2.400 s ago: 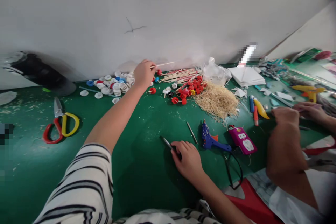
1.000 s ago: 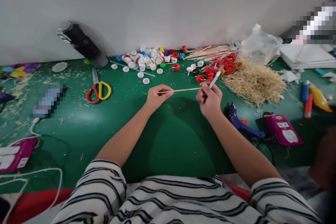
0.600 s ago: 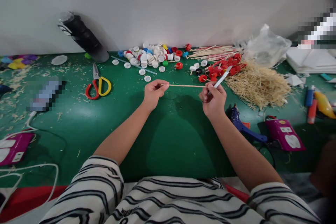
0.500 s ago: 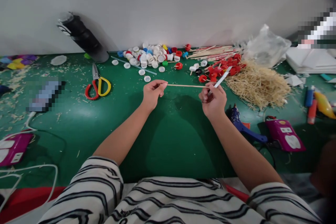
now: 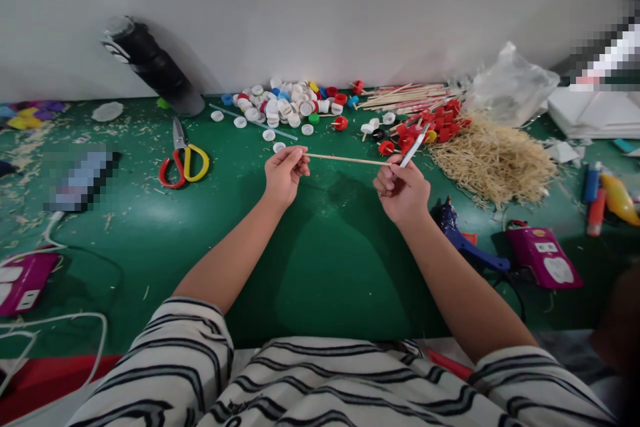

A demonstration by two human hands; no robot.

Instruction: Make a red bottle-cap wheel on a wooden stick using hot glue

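A thin wooden stick [image 5: 347, 159] is stretched level between my two hands above the green table. My left hand [image 5: 285, 177] pinches its left end between thumb and fingers. My right hand [image 5: 403, 190] is closed at the other end, and a slim silvery-white tool, which looks like a craft knife [image 5: 414, 145], also sticks up out of its grip. Beyond my right hand lie red bottle caps on short sticks [image 5: 450, 121]. White and coloured bottle caps [image 5: 290, 103] are heaped behind the stick, between my hands.
Scissors [image 5: 184, 157] lie to the left, before a black bottle [image 5: 160, 73]. On the right are pale shredded straw [image 5: 493, 160], a blue glue gun [image 5: 467, 247] and a magenta power socket [image 5: 544, 257]. Loose sticks [image 5: 405, 97] lie by the wall. A phone [image 5: 83, 177] is at left.
Both hands have shifted slightly left with the stick, my left hand a little upward too. The stick now slopes slightly more down to the right. The grips look the same.
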